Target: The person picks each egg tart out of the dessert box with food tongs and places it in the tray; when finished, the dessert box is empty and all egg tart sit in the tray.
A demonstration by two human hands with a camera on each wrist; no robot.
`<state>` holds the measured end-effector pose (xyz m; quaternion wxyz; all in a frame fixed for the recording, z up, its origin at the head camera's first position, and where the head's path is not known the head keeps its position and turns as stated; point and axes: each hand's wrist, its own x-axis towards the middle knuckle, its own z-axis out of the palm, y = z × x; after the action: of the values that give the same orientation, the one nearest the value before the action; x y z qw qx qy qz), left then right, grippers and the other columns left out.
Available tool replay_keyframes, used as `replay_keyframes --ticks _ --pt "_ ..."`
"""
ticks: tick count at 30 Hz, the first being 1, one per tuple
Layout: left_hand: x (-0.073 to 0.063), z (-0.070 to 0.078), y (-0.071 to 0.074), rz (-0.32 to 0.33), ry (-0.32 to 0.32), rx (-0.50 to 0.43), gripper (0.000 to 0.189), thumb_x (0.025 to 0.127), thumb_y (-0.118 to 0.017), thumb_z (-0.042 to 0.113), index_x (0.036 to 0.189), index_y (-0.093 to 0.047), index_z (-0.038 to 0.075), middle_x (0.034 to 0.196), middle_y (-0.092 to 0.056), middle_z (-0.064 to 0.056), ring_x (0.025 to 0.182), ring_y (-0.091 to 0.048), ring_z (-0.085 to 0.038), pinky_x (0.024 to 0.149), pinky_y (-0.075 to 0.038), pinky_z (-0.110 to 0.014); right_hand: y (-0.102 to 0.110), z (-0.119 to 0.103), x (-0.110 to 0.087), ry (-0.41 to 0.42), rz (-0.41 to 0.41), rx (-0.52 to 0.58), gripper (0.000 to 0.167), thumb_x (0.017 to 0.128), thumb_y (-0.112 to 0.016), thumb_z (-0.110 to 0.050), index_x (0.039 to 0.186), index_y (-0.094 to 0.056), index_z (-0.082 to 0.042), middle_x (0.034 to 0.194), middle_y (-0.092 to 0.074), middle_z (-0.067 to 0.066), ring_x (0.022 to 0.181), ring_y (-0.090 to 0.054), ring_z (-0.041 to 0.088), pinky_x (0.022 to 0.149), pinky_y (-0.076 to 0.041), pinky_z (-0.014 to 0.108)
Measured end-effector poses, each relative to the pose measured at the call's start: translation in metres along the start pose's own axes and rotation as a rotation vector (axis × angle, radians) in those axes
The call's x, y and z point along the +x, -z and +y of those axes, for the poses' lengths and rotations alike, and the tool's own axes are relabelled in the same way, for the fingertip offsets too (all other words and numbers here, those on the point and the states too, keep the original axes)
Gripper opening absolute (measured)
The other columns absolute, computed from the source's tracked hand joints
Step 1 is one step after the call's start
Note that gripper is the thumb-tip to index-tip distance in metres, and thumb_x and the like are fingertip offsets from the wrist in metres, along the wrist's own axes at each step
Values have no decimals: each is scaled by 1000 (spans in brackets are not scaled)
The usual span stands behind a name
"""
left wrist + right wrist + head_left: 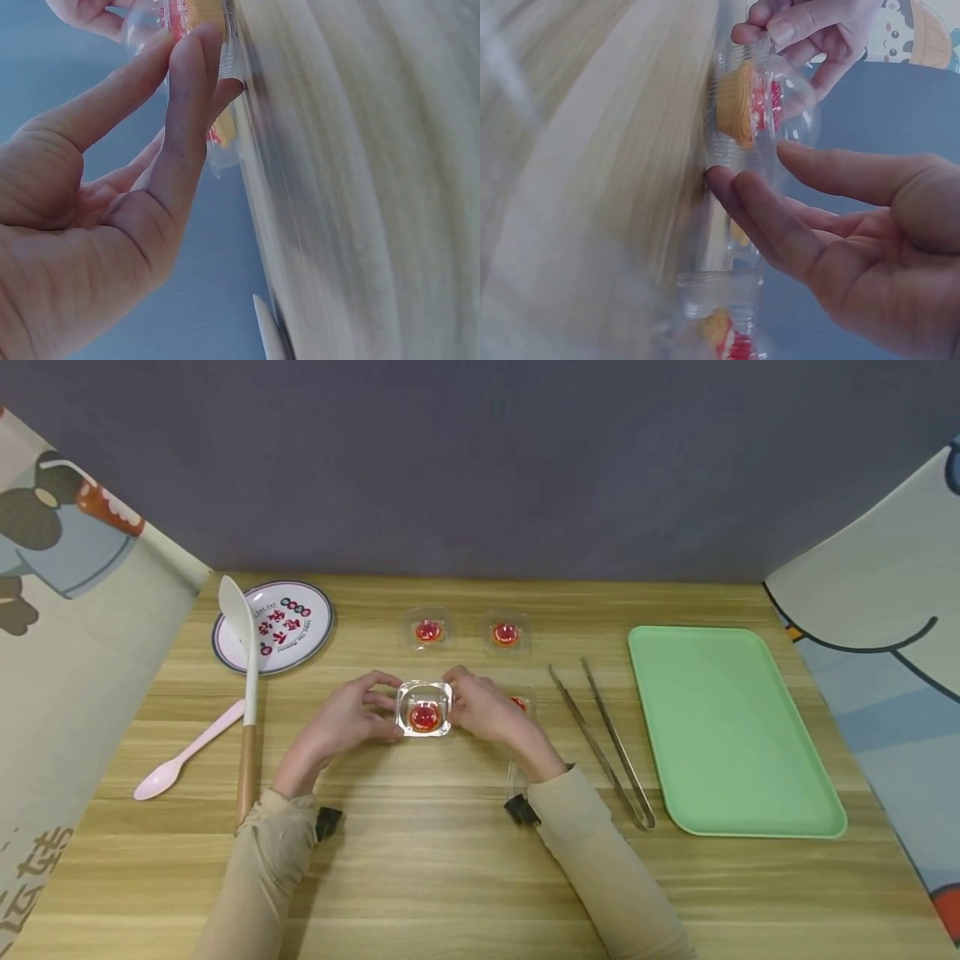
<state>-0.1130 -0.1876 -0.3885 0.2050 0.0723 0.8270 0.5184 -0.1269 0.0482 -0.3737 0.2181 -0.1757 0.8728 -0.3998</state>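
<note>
A small cupcake [424, 717] with a shiny red top sits inside a clear plastic cupcake box [804, 112] with a domed lid, low over the wooden table. From the left side, my left hand [351, 714] pinches the box edge between thumb and fingers. My right hand [483, 706] grips the opposite side, its thumb on the lid and fingertips near the base in the right wrist view. Another boxed cupcake [519, 702] lies partly hidden behind my right wrist. Two more, a left boxed cupcake [428, 632] and a right boxed cupcake [506, 634], stand farther back.
On the left are a patterned plate [311, 639], a white ladle [251, 685] with a wooden handle lying over its edge, and a pink spoon [159, 779]. Metal tongs [626, 760] and a green tray [738, 735] lie right. A dark wall [480, 468] rises behind.
</note>
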Motion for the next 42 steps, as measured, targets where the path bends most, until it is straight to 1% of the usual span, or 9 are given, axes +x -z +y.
replay_keyframes --ticks 5,12,22,25,29,32,36,39,42 --pt "0 1 0 8 -12 34 70 82 -84 -11 145 -53 -8 128 -70 -30 102 -74 -38 92 -64 -43 1 -4 -2 20 -1 -69 53 95 -70 8 145 -53 7 121 -71 20 106 -69 32 91 -62 37" --pt "-3 3 -1 20 -5 14 69 80 -84 -13 142 -54 -12 138 -59 -36 84 -74 -26 75 -67 -31 2 -7 -5 41 5 -154 51 99 -73 -1 146 -55 6 120 -60 16 105 -58 26 93 -58 37" --pt "-15 14 9 41 -35 96 70 81 -88 -5 143 -56 -9 137 -63 -32 100 -73 -37 94 -63 -46 4 -14 -11 108 20 -168 42 110 -55 -5 150 -52 6 134 -60 20 121 -59 30 108 -56 42" --pt "-18 15 13 39 -47 83 71 83 -87 -5 146 -54 -9 136 -63 -33 100 -74 -36 91 -63 -38 3 -18 -12 136 36 -164 43 111 -51 -3 152 -50 7 138 -58 22 126 -58 31 112 -53 42" --pt "-23 14 19 19 -44 -11 65 91 -77 -10 150 -49 -10 130 -63 -35 91 -76 -30 82 -67 -31 1 -21 -12 191 64 -149 44 109 -52 1 153 -50 7 141 -57 22 127 -58 32 113 -52 42" --pt "-27 12 25 14 -38 -86 57 97 -66 -15 150 -46 -12 122 -63 -35 87 -77 -28 80 -68 -34 -3 -23 -11 234 78 -136 44 108 -52 3 152 -50 6 138 -57 22 123 -59 31 109 -54 41" --pt "-32 13 32 41 -56 -93 49 100 -62 -15 147 -48 -14 115 -65 -33 86 -76 -24 81 -68 -34 -10 -24 -9 257 105 -95 46 109 -51 5 154 -48 4 133 -59 18 111 -64 25 95 -59 33" --pt "-34 14 37 70 -74 -91 39 101 -62 -13 139 -53 -17 114 -64 -32 85 -77 -24 82 -68 -38 -14 -26 -7 262 135 17 50 108 -48 7 158 -43 1 129 -60 18 96 -67 22 78 -61 27" --pt "-36 14 42 95 -91 -97 27 102 -64 -9 126 -58 -19 114 -65 -31 86 -78 -23 83 -68 -40 -19 -29 -4 262 171 168 52 109 -43 10 160 -39 2 125 -61 21 85 -69 23 70 -63 27"
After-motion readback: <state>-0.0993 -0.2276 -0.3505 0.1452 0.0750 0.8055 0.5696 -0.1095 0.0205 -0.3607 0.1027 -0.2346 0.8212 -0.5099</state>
